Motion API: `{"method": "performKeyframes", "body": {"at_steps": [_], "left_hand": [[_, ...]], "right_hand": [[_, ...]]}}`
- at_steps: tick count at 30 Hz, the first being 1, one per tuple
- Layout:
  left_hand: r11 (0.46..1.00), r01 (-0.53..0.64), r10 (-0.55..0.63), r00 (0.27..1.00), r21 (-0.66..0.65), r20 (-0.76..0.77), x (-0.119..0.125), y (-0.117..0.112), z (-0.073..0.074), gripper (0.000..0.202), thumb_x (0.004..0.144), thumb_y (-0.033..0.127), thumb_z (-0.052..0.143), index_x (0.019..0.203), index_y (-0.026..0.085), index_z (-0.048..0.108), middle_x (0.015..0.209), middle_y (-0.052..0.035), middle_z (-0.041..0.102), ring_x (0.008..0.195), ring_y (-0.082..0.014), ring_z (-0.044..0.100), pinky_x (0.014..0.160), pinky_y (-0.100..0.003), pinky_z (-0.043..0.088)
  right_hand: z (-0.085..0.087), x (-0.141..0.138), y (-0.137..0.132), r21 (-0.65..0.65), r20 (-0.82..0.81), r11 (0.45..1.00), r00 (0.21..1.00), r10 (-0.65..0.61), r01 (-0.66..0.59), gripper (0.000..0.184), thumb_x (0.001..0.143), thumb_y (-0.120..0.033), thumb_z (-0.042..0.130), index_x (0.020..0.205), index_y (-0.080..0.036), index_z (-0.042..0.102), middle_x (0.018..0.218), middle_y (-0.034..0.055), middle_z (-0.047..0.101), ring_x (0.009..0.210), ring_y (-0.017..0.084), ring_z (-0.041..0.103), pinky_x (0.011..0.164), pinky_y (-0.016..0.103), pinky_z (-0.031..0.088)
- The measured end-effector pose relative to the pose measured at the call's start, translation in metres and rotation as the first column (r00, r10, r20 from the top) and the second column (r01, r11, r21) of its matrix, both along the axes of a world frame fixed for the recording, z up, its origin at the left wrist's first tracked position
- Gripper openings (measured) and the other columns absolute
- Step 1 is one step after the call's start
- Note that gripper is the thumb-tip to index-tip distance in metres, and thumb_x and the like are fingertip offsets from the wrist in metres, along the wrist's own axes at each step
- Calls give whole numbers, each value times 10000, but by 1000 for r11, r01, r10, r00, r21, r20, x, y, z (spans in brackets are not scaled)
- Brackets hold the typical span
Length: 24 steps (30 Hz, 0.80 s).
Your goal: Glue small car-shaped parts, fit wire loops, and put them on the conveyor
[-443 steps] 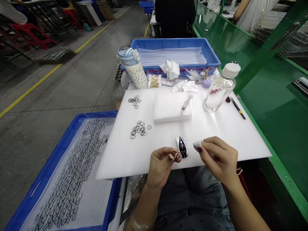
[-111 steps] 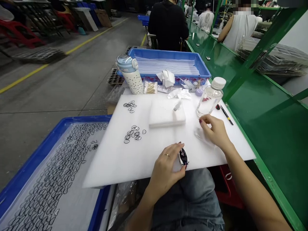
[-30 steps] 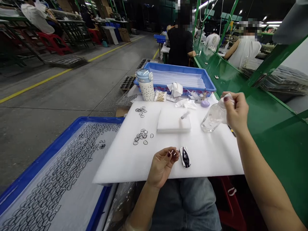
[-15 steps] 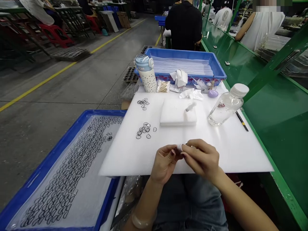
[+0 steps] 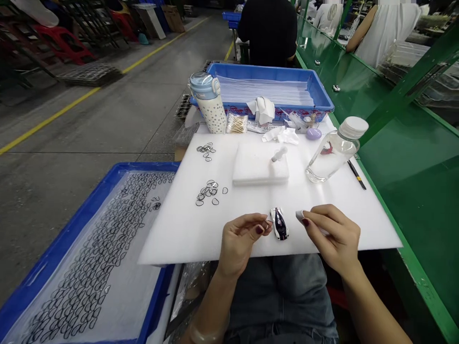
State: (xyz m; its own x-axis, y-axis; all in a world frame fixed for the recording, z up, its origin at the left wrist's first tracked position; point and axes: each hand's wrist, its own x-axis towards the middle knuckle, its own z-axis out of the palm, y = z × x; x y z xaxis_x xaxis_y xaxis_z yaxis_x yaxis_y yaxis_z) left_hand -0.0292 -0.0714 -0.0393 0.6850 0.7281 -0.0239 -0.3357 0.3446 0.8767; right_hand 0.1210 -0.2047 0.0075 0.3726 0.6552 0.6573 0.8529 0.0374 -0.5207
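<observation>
A small white toy car (image 5: 279,223) with a dark purple-black top lies on the white foam sheet (image 5: 172,239) between my hands. My left hand (image 5: 239,241) is closed in a pinch just left of the car, its fingertips very near the car's side; whether anything small is in them I cannot make out. To the right of the car, my right hand (image 5: 333,236) pinches a small grey-white piece (image 5: 300,216), apart from the car. Thin black rings (image 5: 208,192) lie loose in two groups on the sheet's left side.
A blue tray (image 5: 116,167) full of black rings stands at left. A foam block (image 5: 260,165) bears a small whitish tube (image 5: 278,154). Around the back stand a dotted bottle (image 5: 211,110), cotton swabs (image 5: 236,123), a clear bottle (image 5: 332,155), tweezers (image 5: 356,175) and a blue bin (image 5: 265,70).
My hands have moved apart, the right one going right with the grey-white piece. The toy car now shows on the foam sheet between them. The view has shifted slightly.
</observation>
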Motion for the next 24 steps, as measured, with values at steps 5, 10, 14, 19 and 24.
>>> {"method": "performKeyframes", "body": {"at_steps": [5,10,14,19,24], "left_hand": [[630,-87,332,929,772,-166,-2,-12,-3,142,806,127,773,928,199,769,868,-25,779,780,-151,729,747,-250,599],[301,29,349,927,953,-138,7,-18,-7,117,853,112,715,961,153,727,856,-49,719,778,-166,676,714,-292,577],[322,72,371,908,944,-196,9,-17,-8,139,857,172,729,996,163,724,897,-52,681,822,-173,667,735,-301,580],[403,96,407,872,910,-272,6,-15,-5,229,841,179,734,1069,175,712,1063,-77,695,998,-208,678,892,-354,586],[415,133,400,862,900,-312,6,-14,-4,242,861,157,679,1100,189,707,1185,-91,714,1074,-225,678,926,-402,590]], "right_hand": [[-24,-5,-5,-106,-211,994,978,-4,-18,156,889,-105,638,933,-191,761,772,27,660,639,110,633,518,219,500],[-33,-7,-2,-202,-238,979,971,-17,-32,145,910,-164,626,936,-180,768,772,29,656,620,100,626,500,203,485],[-35,-8,-1,-268,-252,962,967,-28,-42,140,915,-195,629,956,-173,761,798,37,671,634,111,654,540,216,512],[-37,-8,-1,-291,-250,956,967,-50,-26,114,902,-213,657,953,-167,748,804,38,677,652,123,669,562,227,513],[-37,-8,0,-314,-265,949,962,-61,-26,101,902,-222,655,936,-177,739,796,32,679,638,118,661,544,220,495]]}}
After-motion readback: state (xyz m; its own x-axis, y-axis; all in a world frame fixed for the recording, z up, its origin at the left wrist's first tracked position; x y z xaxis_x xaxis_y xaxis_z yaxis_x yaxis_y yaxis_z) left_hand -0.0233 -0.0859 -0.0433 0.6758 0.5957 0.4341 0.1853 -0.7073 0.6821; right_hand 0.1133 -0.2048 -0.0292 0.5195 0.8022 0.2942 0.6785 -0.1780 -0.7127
